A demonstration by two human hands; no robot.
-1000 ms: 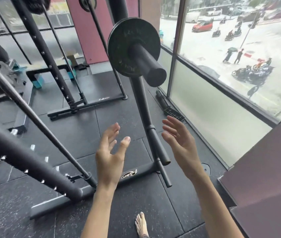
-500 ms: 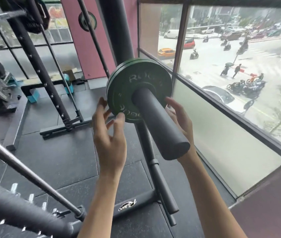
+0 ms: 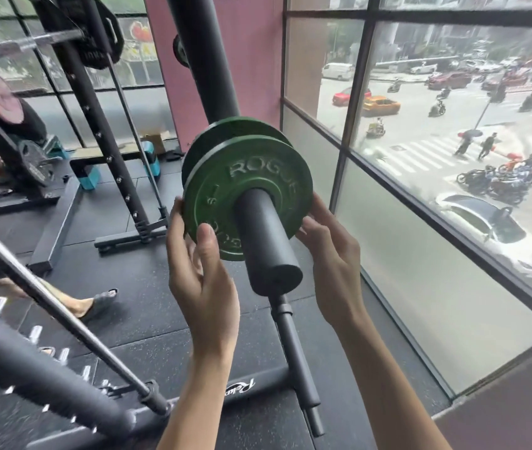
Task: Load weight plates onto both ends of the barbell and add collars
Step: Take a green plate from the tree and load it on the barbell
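Note:
Two small green weight plates sit on a thick black storage peg [image 3: 267, 254] that juts from a rack upright toward me. The front green plate [image 3: 225, 196], marked ROGUE, stands a short way off the rear green plate [image 3: 241, 129]. My left hand [image 3: 198, 264] grips the front plate's lower left rim, thumb on its face. My right hand [image 3: 329, 251] holds its right rim, fingers curled behind it. A barbell shaft [image 3: 53, 303] runs diagonally at lower left, and a loaded barbell [image 3: 46, 39] rests in a rack at top left.
A tall black rack upright [image 3: 206, 53] carries the peg, its base foot [image 3: 235, 388] on the rubber floor. A glass wall [image 3: 420, 222] closes the right side. Another person [image 3: 1, 125] crouches at left, and a sandalled foot [image 3: 102, 298] lies near the barbell shaft.
My hands rose from below the peg to the plates and closed on the front plate's rim. That plate now stands apart from the rear one, slid toward me along the peg.

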